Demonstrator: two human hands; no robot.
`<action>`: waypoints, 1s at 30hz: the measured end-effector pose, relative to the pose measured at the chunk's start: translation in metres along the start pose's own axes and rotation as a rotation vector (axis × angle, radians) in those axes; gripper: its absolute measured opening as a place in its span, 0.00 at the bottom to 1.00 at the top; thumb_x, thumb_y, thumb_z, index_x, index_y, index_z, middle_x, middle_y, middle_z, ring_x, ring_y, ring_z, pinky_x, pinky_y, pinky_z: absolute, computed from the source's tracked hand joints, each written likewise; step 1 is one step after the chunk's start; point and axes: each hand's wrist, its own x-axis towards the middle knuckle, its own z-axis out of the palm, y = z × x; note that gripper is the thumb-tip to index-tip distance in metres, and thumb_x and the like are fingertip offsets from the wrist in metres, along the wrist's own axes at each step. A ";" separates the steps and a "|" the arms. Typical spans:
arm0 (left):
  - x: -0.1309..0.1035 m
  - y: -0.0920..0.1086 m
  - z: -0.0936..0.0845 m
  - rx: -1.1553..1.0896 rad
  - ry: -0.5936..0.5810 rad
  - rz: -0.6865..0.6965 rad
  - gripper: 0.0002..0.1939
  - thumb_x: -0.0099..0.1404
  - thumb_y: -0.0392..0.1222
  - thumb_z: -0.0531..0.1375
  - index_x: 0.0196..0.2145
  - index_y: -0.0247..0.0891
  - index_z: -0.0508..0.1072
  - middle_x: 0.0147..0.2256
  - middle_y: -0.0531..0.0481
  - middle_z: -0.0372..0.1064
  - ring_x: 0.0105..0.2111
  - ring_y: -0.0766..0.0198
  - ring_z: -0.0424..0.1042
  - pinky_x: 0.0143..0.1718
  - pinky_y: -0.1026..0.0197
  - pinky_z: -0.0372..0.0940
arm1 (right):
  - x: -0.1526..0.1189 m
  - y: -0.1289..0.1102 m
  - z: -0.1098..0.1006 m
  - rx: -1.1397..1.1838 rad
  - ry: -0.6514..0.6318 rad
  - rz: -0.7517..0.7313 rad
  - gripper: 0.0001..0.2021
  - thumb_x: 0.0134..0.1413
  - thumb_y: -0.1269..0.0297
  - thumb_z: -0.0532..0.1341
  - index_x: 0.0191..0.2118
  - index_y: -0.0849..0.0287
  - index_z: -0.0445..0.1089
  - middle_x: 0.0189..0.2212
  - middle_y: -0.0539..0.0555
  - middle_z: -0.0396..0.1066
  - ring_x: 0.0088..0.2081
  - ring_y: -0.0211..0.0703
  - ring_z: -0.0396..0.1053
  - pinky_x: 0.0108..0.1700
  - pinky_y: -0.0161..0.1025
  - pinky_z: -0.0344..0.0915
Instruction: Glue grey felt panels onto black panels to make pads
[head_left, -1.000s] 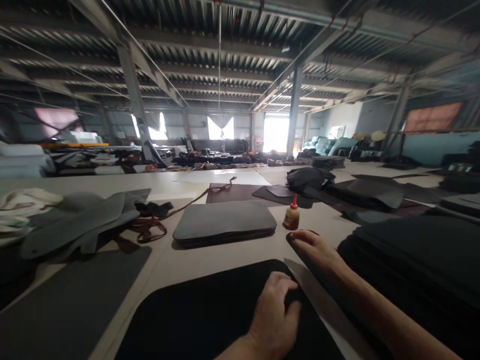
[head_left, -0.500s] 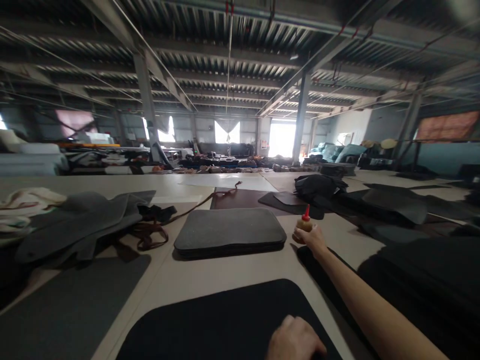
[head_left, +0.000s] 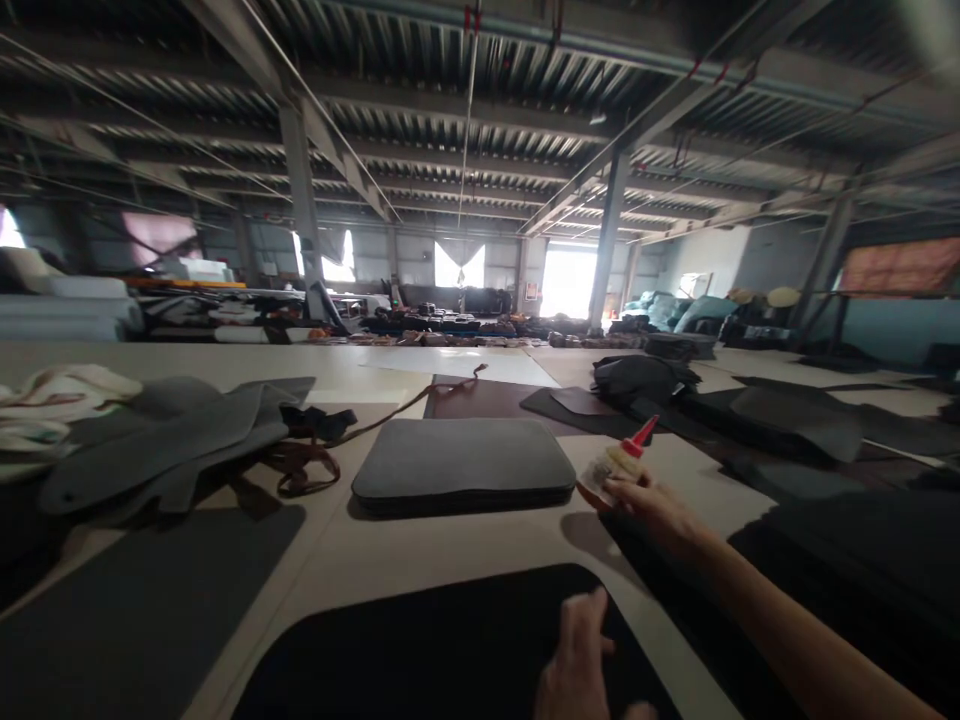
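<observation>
In my right hand (head_left: 656, 510) is a squeeze bottle (head_left: 613, 470) with a red nozzle and a yellowish body, probably glue. It is tilted, its nozzle pointing up and to the right, and it is raised above the table with a shadow below. My left hand (head_left: 577, 655) hovers at the bottom over a black sheet with rounded corners (head_left: 420, 650); its fingers are stretched, the thumb apart, and nothing shows in it. Beyond the sheet lies a neat stack of dark grey rounded panels (head_left: 465, 460), left of the bottle.
Grey cut pieces (head_left: 172, 430) and brown straps (head_left: 307, 468) lie at the left. A grey sheet (head_left: 150, 600) is at the lower left. Black material (head_left: 862, 570) is piled at the right, and a black bundle (head_left: 641, 378) sits farther back on the pale table (head_left: 352, 560).
My right hand has lifted the bottle off the table and tilted it, its nozzle leaning right. My left hand has turned, with its fingers now pointing up over the black sheet.
</observation>
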 end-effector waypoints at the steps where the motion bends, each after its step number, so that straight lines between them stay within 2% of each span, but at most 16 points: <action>1: -0.002 0.008 -0.004 -0.056 0.064 -0.033 0.50 0.51 0.37 0.67 0.68 0.50 0.51 0.65 0.43 0.53 0.51 0.52 0.71 0.43 0.56 0.69 | -0.015 -0.009 0.000 0.041 -0.072 0.014 0.23 0.54 0.47 0.65 0.50 0.57 0.67 0.45 0.59 0.74 0.45 0.54 0.74 0.46 0.48 0.72; 3: -0.005 0.025 -0.012 -0.138 0.224 -0.059 0.52 0.53 0.36 0.65 0.70 0.45 0.43 0.68 0.39 0.43 0.55 0.52 0.67 0.43 0.57 0.70 | -0.050 -0.027 0.002 0.120 -0.237 0.045 0.25 0.50 0.48 0.68 0.48 0.59 0.69 0.43 0.59 0.74 0.43 0.53 0.74 0.45 0.47 0.72; 5: -0.009 0.038 -0.019 -0.178 0.336 -0.042 0.47 0.57 0.40 0.63 0.68 0.42 0.43 0.67 0.36 0.42 0.57 0.51 0.65 0.47 0.55 0.70 | -0.085 -0.045 0.008 0.227 -0.410 0.105 0.26 0.47 0.52 0.72 0.49 0.60 0.69 0.42 0.58 0.74 0.43 0.52 0.73 0.46 0.46 0.70; 8: -0.016 0.054 -0.024 -0.210 0.317 0.052 0.44 0.58 0.44 0.66 0.66 0.41 0.47 0.65 0.37 0.49 0.59 0.49 0.63 0.59 0.48 0.64 | -0.130 -0.068 0.018 0.384 -0.602 0.200 0.28 0.45 0.61 0.75 0.52 0.59 0.69 0.44 0.55 0.73 0.45 0.50 0.72 0.50 0.44 0.68; 10: -0.020 0.061 -0.024 -0.213 0.262 0.118 0.43 0.56 0.43 0.67 0.64 0.40 0.50 0.62 0.38 0.55 0.61 0.47 0.62 0.64 0.45 0.59 | -0.150 -0.078 0.023 0.419 -0.623 0.231 0.27 0.45 0.63 0.76 0.52 0.58 0.71 0.44 0.54 0.73 0.46 0.50 0.72 0.50 0.43 0.68; 12: -0.024 0.067 -0.021 -0.200 0.240 0.149 0.42 0.55 0.40 0.67 0.63 0.40 0.52 0.61 0.38 0.57 0.60 0.47 0.63 0.64 0.44 0.60 | -0.164 -0.083 0.026 0.424 -0.594 0.239 0.27 0.46 0.64 0.76 0.53 0.58 0.71 0.44 0.54 0.74 0.45 0.49 0.72 0.49 0.42 0.68; 16: -0.027 0.081 -0.016 -0.219 0.331 0.117 0.35 0.57 0.38 0.63 0.60 0.39 0.56 0.56 0.39 0.61 0.55 0.49 0.68 0.59 0.46 0.64 | -0.179 -0.086 0.031 0.443 -0.464 0.217 0.33 0.45 0.59 0.75 0.58 0.55 0.68 0.50 0.55 0.72 0.50 0.54 0.70 0.53 0.45 0.67; 19: -0.033 0.095 -0.017 -0.310 0.426 0.066 0.32 0.58 0.39 0.62 0.58 0.40 0.57 0.52 0.41 0.63 0.51 0.53 0.70 0.55 0.50 0.68 | -0.188 -0.091 0.038 0.460 -0.416 0.195 0.33 0.51 0.52 0.71 0.62 0.54 0.66 0.57 0.57 0.68 0.57 0.59 0.65 0.60 0.51 0.62; 21: -0.041 0.103 -0.019 -0.316 0.508 0.018 0.36 0.55 0.38 0.64 0.59 0.40 0.55 0.52 0.40 0.62 0.51 0.52 0.70 0.55 0.51 0.68 | -0.195 -0.096 0.045 0.475 -0.461 0.227 0.32 0.55 0.49 0.68 0.63 0.54 0.66 0.59 0.58 0.67 0.59 0.60 0.63 0.63 0.53 0.59; 23: -0.052 0.110 -0.022 -0.313 0.544 -0.046 0.44 0.50 0.38 0.68 0.60 0.40 0.52 0.53 0.39 0.59 0.52 0.50 0.69 0.55 0.50 0.68 | -0.203 -0.102 0.052 0.500 -0.543 0.296 0.34 0.53 0.48 0.69 0.63 0.54 0.65 0.58 0.59 0.67 0.59 0.61 0.64 0.63 0.53 0.60; 26: -0.071 0.118 -0.028 -0.301 0.535 -0.135 0.51 0.46 0.41 0.70 0.62 0.39 0.46 0.57 0.36 0.53 0.55 0.47 0.66 0.59 0.48 0.66 | -0.213 -0.110 0.067 0.562 -0.635 0.394 0.40 0.48 0.50 0.72 0.65 0.56 0.63 0.55 0.60 0.70 0.57 0.62 0.66 0.61 0.53 0.62; 30: -0.097 0.126 -0.036 -0.275 0.478 -0.184 0.59 0.44 0.42 0.72 0.64 0.41 0.39 0.61 0.35 0.45 0.60 0.45 0.61 0.64 0.45 0.61 | -0.219 -0.122 0.090 0.573 -0.638 0.459 0.35 0.54 0.53 0.69 0.64 0.57 0.62 0.51 0.60 0.72 0.53 0.60 0.70 0.55 0.52 0.68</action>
